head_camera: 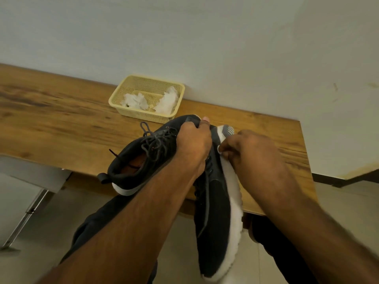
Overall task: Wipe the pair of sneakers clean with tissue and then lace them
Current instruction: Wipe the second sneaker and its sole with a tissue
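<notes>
1. Two bare forearms reach in from the lower edge, over the person's dark-trousered legs and a pale tiled floor.
2. Two black knit sneakers with thick white foam soles are in view. The nearer sneaker is held up on its side in front of the bench edge, heel toward the camera, toe pointing away, white sole facing right.
3. The right hand has its fingers curled, pinching one small wad of white tissue against the white sole near the toe of that sneaker.
4. The left hand is curled over the toe end of the same sneaker, gripping it from above with the thumb tip showing past the far side.
5. The second black sneaker lies on the long wooden bench just left of the left hand, its opening facing the camera, dark laces threaded and loose, its heel at the near edge.
6. Farther back, near the pale wall, stands one cream perforated plastic basket; inside it lie two crumpled clumps of white tissue.
</notes>
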